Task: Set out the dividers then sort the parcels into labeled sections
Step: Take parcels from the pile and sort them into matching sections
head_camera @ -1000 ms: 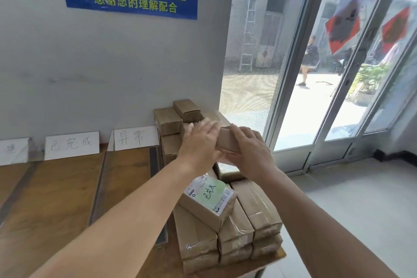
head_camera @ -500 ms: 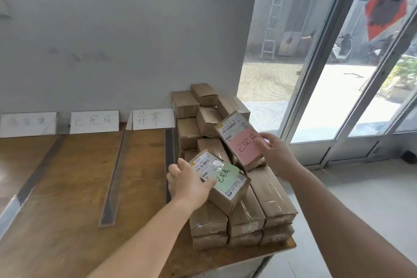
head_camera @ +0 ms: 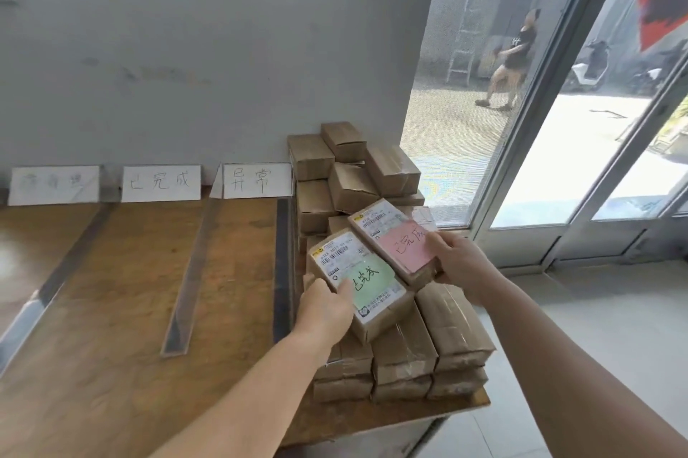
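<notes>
A stack of brown taped parcels fills the right end of the wooden table. My left hand grips a parcel with a green note, which rests on the stack. My right hand holds a parcel with a pink note, tilted just above and behind the green one. Clear strip dividers lie lengthwise on the table. Against the wall stand three handwritten white label cards; the one on the left is faint.
More brown parcels are piled against the wall at the table's back right. A dark divider strip runs beside the stack. Right of the table are glass doors and a light floor; a person walks outside.
My right hand lifted the pink-note parcel off the pile and brought it forward. My left hand dropped onto the green-note parcel and closed on it. The view shifted left and down.
</notes>
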{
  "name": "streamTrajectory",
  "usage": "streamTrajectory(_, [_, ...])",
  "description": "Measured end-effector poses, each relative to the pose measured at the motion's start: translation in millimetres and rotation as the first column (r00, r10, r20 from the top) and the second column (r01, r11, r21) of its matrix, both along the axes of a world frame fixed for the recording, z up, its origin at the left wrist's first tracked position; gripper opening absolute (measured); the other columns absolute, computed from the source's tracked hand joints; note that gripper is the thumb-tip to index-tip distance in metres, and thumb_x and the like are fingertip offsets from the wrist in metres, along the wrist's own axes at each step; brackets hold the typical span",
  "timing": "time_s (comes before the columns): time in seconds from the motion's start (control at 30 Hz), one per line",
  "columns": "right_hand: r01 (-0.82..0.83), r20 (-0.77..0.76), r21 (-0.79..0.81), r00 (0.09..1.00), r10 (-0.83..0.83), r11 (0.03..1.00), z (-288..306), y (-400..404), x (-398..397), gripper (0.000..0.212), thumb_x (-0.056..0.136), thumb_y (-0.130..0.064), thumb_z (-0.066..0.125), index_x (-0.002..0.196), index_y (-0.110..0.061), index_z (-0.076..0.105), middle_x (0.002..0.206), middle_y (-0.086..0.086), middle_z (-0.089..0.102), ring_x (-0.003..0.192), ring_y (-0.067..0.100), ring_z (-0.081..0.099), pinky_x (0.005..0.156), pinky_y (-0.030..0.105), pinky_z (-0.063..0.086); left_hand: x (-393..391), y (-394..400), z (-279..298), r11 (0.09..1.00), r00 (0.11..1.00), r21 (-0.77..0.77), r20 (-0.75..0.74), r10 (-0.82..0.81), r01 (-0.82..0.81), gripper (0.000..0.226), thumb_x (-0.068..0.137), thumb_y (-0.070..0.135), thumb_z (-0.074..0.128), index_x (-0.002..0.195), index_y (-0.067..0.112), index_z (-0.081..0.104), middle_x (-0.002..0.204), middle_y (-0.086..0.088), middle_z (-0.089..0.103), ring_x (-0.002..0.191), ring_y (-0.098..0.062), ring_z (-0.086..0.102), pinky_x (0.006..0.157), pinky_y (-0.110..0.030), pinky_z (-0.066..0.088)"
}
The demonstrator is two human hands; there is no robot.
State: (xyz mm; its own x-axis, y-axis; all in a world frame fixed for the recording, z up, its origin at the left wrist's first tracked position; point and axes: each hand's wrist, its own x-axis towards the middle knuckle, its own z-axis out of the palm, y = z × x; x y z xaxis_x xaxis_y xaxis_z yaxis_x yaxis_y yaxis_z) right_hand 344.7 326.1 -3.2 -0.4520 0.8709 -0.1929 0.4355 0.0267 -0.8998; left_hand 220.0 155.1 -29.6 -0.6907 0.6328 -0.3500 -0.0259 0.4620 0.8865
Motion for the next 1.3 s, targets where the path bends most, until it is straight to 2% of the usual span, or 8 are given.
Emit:
streamTrajectory(0.23, [-0.023,-0.182,-0.081,0.983,0.008,0.996,-0.5,-5.7,-15.1,0.018,0.097,-0.032,0.052,0.106,-0.026,0.066,0.112,0.013,0.068,0.087,0.022,0.063,0.082,0.043,0.058,-24.1,1.2,18.1,0.965,0.993,0.245,0.08,0.081,-0.099,0.024,0.093,0.03,0.057,0.114,0.04,0.049,0.116,0.002,0.064,0.1,-0.015,0.064,0.072,-0.027,0.056])
streamTrajectory(0.33, [-0.071,-0.245,-0.09,0.968,0.047,0.993,2.0,-11.2,-27.0,0.017,0.099,-0.032,0.051,0.109,-0.028,0.064,0.107,0.005,0.071,0.088,0.018,0.064,0.071,0.03,0.052,-37.6,-5.7,31.4,0.928,0.988,0.342,0.088,0.129,-0.151,0.036,0.098,0.02,0.055,0.127,0.034,0.041,0.117,0.003,0.062,0.098,-0.012,0.066,0.055,-0.015,0.053])
streamTrajectory(0.53, [-0.211,-0.324,-0.112,0.932,0.165,0.971,11.2,-31.8,-65.8,0.021,0.099,-0.025,0.052,0.114,-0.032,0.066,0.103,-0.003,0.074,0.097,0.016,0.065,0.079,0.03,0.052,-71.3,-33.1,44.5,0.86,0.956,0.424,0.054,0.29,-0.285,0.034,0.095,0.022,0.059,0.126,0.026,0.046,0.118,0.002,0.063,0.097,-0.012,0.066,0.06,-0.017,0.055])
streamTrajectory(0.73, [-0.272,-0.329,-0.081,0.915,0.232,0.959,12.0,-68.8,-125.8,0.025,0.099,-0.03,0.053,0.121,-0.036,0.063,0.107,-0.01,0.072,0.107,0.012,0.062,0.092,0.034,0.05,-118.3,-78.3,47.9,0.866,0.946,0.407,-0.016,0.325,-0.291,0.05,0.096,0.024,0.058,0.141,0.036,0.039,0.127,0.006,0.06,0.112,-0.011,0.06,0.1,-0.037,0.047])
streamTrajectory(0.97, [-0.312,-0.323,-0.003,0.899,0.294,0.95,13.9,-133.8,-220.2,0.024,0.098,-0.029,0.054,0.115,-0.045,0.061,0.099,-0.011,0.073,0.099,0.012,0.066,0.088,0.037,0.054,-201.6,-148.2,50.5,0.829,0.893,0.426,-0.096,0.44,-0.363,0.037,0.095,0.02,0.059,0.125,0.037,0.045,0.113,0.012,0.061,0.097,-0.005,0.063,0.061,-0.014,0.053])
streamTrajectory(1.07, [-0.284,-0.287,0.009,0.918,0.275,0.959,13.5,-169.1,-265.7,0.031,0.097,-0.033,0.055,0.127,-0.04,0.057,0.103,-0.012,0.072,0.104,0.014,0.064,0.094,0.042,0.051,-245.6,-181.1,49.2,0.838,0.894,0.407,-0.098,0.437,-0.365,0.038,0.096,0.022,0.057,0.127,0.04,0.043,0.115,0.013,0.061,0.098,-0.004,0.062,0.068,-0.017,0.055])
streamTrajectory(1.23, [-0.252,-0.17,0.086,0.95,0.263,0.964,10.8,-220.8,-332.9,0.042,0.1,-0.03,0.049,0.142,-0.03,0.046,0.128,-0.007,0.061,0.118,0.016,0.053,0.087,0.031,0.043,-316.2,-223.7,39.9,0.931,0.944,0.274,-0.155,0.291,-0.242,0.057,0.092,0.018,0.065,0.137,0.043,0.039,0.121,0.017,0.061,0.112,-0.006,0.056,0.093,-0.03,0.049])
streamTrajectory(1.3, [-0.248,-0.104,0.125,0.96,0.261,0.961,7.8,-233.7,-351.2,0.047,0.101,-0.027,0.048,0.146,-0.031,0.038,0.134,-0.005,0.058,0.122,0.018,0.052,0.092,0.034,0.046,-341.7,-234.0,31.2,0.968,0.965,0.198,-0.183,0.188,-0.151,0.064,0.085,0.018,0.072,0.135,0.044,0.041,0.118,0.019,0.064,0.109,-0.004,0.059,0.085,-0.022,0.052])
